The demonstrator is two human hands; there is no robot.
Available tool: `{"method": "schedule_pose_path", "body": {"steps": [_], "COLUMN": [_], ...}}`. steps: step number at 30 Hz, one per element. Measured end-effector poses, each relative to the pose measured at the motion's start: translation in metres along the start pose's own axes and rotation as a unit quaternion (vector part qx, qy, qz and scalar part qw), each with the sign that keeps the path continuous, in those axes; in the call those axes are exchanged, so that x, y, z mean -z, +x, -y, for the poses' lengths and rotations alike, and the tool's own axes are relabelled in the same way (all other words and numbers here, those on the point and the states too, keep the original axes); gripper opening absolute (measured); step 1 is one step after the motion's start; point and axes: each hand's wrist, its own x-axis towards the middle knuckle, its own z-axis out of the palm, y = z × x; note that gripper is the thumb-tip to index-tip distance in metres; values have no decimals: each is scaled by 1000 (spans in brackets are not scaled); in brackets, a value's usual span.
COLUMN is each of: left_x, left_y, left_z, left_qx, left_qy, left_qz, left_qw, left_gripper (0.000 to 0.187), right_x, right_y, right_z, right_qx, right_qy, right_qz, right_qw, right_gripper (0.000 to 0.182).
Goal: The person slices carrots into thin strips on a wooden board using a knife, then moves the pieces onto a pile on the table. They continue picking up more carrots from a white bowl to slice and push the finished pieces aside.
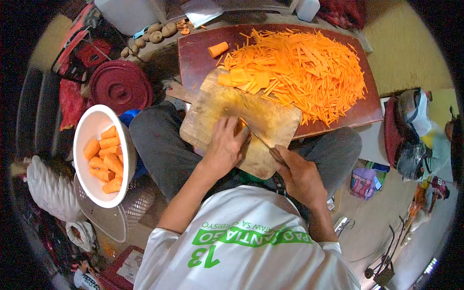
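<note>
My right hand point(297, 174) is wrapped round the handle of a knife point(261, 140), whose blade slants up and left over the wooden cutting board point(275, 121). Beside the blade tip, my left hand point(226, 145) presses down on the board with bent fingers; a thin bit of orange shows at its fingertips, and what lies under them is mostly hidden. Flat carrot slices point(244, 79) rest at the board's far edge. Beyond them a large heap of carrot strips point(309, 67) covers much of a dark red low table point(203, 43), with one carrot chunk point(218, 49) near its left end.
A white basin point(83, 169) of peeled carrot pieces stands at the left. Behind it is a dark red round lid point(121, 87). Potatoes point(155, 36) and a peeler lie at the back left. Bags point(415, 130) are at the right, a purple pouch point(363, 183) below them.
</note>
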Motion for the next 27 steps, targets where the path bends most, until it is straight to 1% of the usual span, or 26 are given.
{"method": "schedule_pose_path", "body": {"steps": [4, 7, 10, 13, 16, 19, 22, 24, 26, 27], "left_x": [2, 2, 2, 4, 5, 1, 3, 3, 3, 2], "left_y": [-1, -3, -1, 0, 2, 1, 6, 2, 1, 0], "left_z": [-2, 2, 4, 4, 3, 4, 3, 2, 2, 1], "left_qx": [-15, -19, -28, -27, -18, -11, -24, -32, -18, -13], "left_qy": [35, 43, 25, 14, 8, 5, 5, 25, 20, 17], "left_qz": [10, 15, 0, -11, -5, -6, -24, -22, -20, -18], "left_qw": [999, 999, 999, 999, 1000, 1000, 999, 999, 999, 1000], "left_gripper": [46, 41, 37, 35, 35, 36, 37, 37, 37, 36], "right_x": [-14, -13, 1, -5, -8, -23, -17, -19, -22, -24], "right_y": [2, -3, -4, -12, 4, 24, 25, 16, 12, 14], "right_z": [11, 25, 40, 37, 39, 28, 32, 27, 23, 24], "right_qx": [21, 12, -42, -38, -30, 16, 2, 46, 56, 41], "right_qy": [35, 13, -3, 2, -23, -10, 4, -32, -28, -5], "right_qz": [10, 37, 87, 55, 75, 17, 33, 14, 10, 11], "right_qw": [999, 999, 995, 998, 996, 1000, 999, 998, 998, 999], "right_gripper": [55, 55, 50, 46, 42, 39, 36, 35, 34, 34]}}
